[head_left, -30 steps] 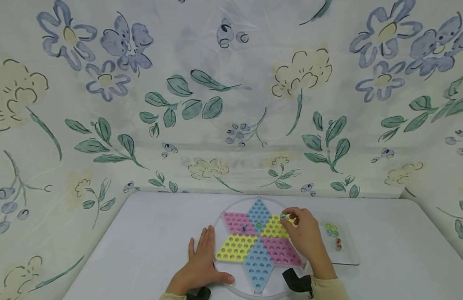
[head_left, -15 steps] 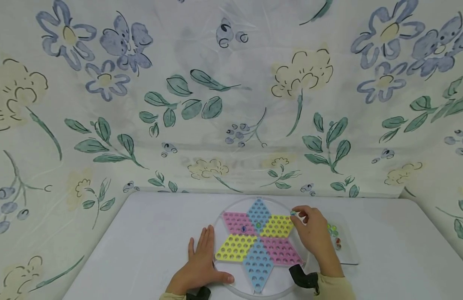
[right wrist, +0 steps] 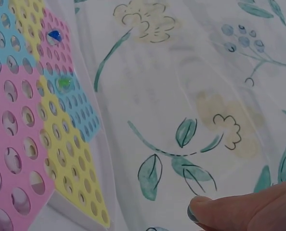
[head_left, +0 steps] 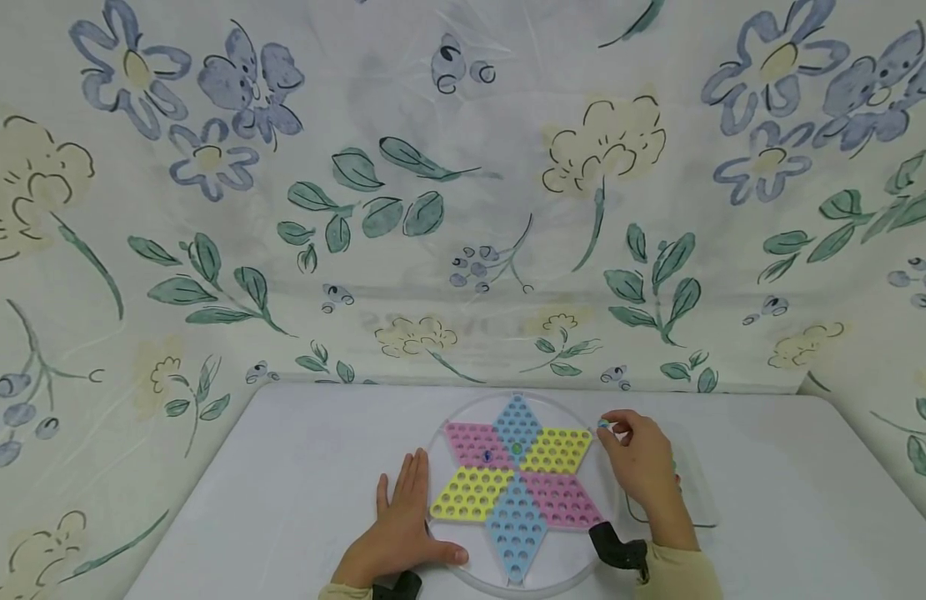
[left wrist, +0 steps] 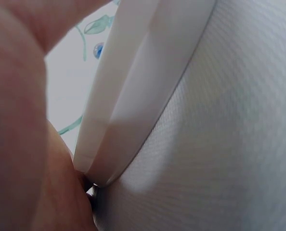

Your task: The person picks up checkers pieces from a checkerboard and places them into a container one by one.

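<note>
A round white Chinese checkers board (head_left: 463,558) with a star of pink, yellow and blue holes lies on the table. My left hand (head_left: 398,529) rests at its left rim, fingers straight and thumb spread over the near edge; the left wrist view shows the board's white rim (left wrist: 128,91) beside that hand. My right hand (head_left: 641,457) pinches a bluish marble (head_left: 603,424) between thumb and fingertips, just beyond the board's right rim. A blue marble (right wrist: 55,35) sits in a pink section, a green marble (right wrist: 64,83) in a blue one.
Right of the board, a clear shallow tray (head_left: 698,475) stands partly behind my right hand, which covers most of the marbles in it. The white table (head_left: 282,475) ends at a flower-printed cloth (head_left: 463,208).
My right hand has moved right, from above the yellow section to outside the rim near the tray, still pinching the marble. My left hand has stayed in place.
</note>
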The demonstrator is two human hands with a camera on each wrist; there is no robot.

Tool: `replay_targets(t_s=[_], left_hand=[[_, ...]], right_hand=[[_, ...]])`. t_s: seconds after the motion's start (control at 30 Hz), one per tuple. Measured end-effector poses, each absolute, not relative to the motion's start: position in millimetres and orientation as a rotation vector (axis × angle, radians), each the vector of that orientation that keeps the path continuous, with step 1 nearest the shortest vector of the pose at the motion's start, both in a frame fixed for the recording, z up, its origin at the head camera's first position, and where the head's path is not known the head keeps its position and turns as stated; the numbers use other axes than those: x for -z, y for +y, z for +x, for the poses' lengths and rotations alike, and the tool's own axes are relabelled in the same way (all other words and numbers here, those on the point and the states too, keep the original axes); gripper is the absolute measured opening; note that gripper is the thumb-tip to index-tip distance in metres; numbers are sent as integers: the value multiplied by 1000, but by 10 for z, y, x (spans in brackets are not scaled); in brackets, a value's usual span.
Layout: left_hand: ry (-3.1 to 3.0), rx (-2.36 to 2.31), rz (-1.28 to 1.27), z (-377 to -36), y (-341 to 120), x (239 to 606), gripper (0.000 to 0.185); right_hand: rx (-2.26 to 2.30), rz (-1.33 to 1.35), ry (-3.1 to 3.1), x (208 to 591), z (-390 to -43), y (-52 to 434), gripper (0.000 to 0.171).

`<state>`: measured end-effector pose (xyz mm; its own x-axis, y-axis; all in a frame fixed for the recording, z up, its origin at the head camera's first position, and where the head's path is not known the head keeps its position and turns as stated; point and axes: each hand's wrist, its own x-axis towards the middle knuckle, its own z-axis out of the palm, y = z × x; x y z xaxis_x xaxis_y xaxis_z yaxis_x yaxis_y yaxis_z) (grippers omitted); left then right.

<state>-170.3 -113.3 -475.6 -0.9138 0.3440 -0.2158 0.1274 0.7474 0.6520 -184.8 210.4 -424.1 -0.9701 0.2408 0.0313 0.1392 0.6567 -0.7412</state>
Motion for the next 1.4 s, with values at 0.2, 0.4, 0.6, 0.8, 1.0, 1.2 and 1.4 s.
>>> replay_targets(t_s=[0.2,0.4,0.6,0.8,1.0,1.2,1.4], left_hand=[[2626,-941,361,-1699,-1133,4750,148],[2637,-927,355,-1712,-1128,4774,149],[2640,-914,357,-1734,-1129,4798,150],[2638,-909,365,-1723,-1138,4784,149],[2637,-897,360,-1713,-1137,4759,149],[2638,-886,343,-1713,-1132,4757,150],[2643,-899,335,-1723,-1128,4778,151]], right_hand=[[-1215,-358,-2754,4264,-1854,2145,30],[-1225,-391,-2756,4290,-1859,2186,31],[-1232,-408,-2749,4309,-1862,2217,31],[-1219,-394,-2745,4349,-1867,2254,30],[-1215,-402,-2745,4365,-1859,2274,30],[-1216,-440,-2757,4362,-1859,2277,30],[-1212,-475,-2766,4374,-1869,2277,30]])
